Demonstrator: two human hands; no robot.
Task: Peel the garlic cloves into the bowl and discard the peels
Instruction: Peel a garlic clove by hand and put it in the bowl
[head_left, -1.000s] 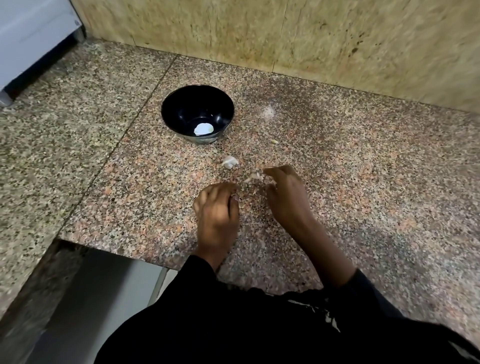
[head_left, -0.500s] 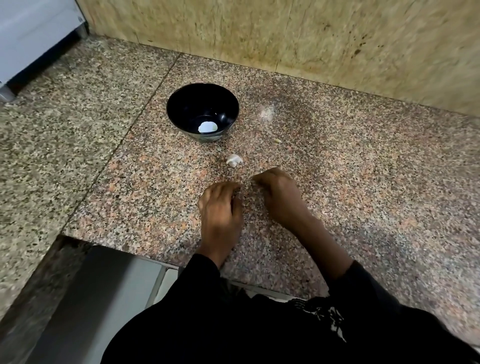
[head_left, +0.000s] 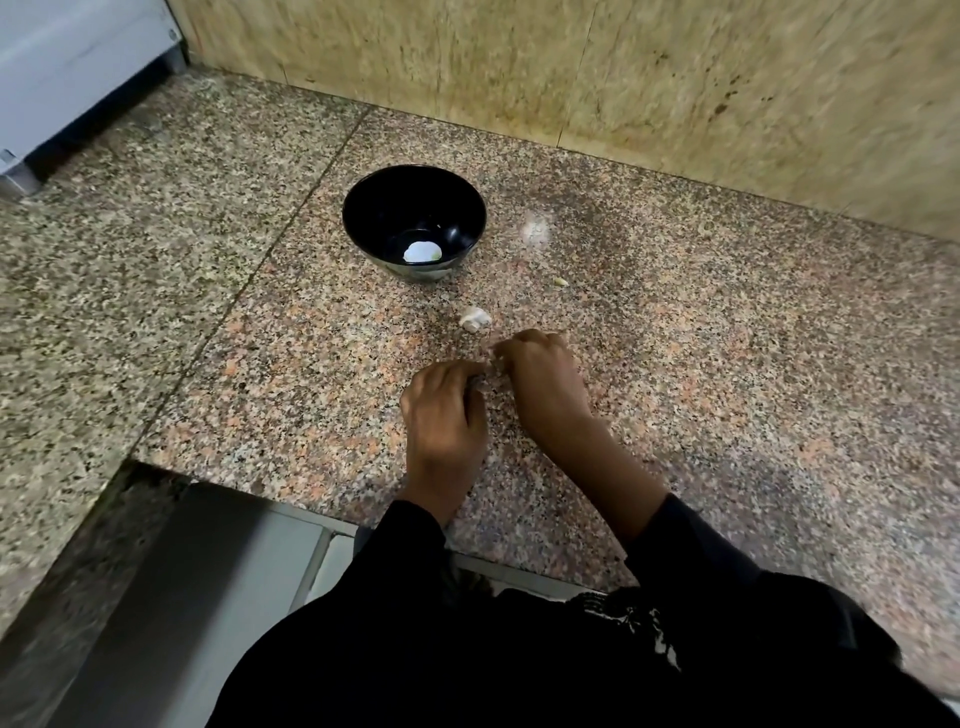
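Granite counter (head_left: 727, 364): both curled hands, left hand (head_left: 447, 410) and right hand (head_left: 545, 374), are being drawn closer together than before; any grasped contents cannot be told.

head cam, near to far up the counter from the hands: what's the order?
Left hand → right hand → white garlic piece on the counter → small scrap → black bowl holding one peeled clove → tan wall.

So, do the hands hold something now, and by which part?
It cannot be told: left hand and right hand meet with curled fingers, hiding whatever is between them.
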